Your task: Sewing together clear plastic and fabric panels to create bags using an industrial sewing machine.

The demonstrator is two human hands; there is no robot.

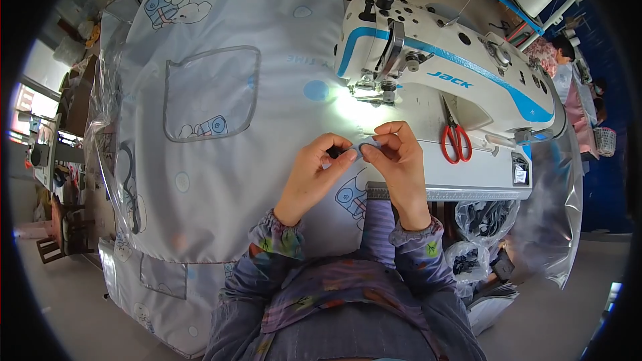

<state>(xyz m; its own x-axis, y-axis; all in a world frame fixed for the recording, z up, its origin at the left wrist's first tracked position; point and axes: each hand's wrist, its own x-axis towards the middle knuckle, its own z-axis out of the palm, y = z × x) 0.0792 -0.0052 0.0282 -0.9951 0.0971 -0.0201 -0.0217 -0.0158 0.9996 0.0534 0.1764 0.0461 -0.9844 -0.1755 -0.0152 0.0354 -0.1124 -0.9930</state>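
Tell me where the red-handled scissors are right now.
In the head view, the red-handled scissors lie on the white sewing machine's bed, right of the person's right hand, beneath the machine's arm.

Bright needle-lamp glare, fisheye-bent edges

Grey floor (pixel 67 294), blue wall (pixel 605 194) at right, perhaps a bright window (pixel 30 103) left.

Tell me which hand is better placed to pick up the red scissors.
Right. The right hand lies nearer the red scissors on the machine bed; the left hand is farther, across the printed fabric.
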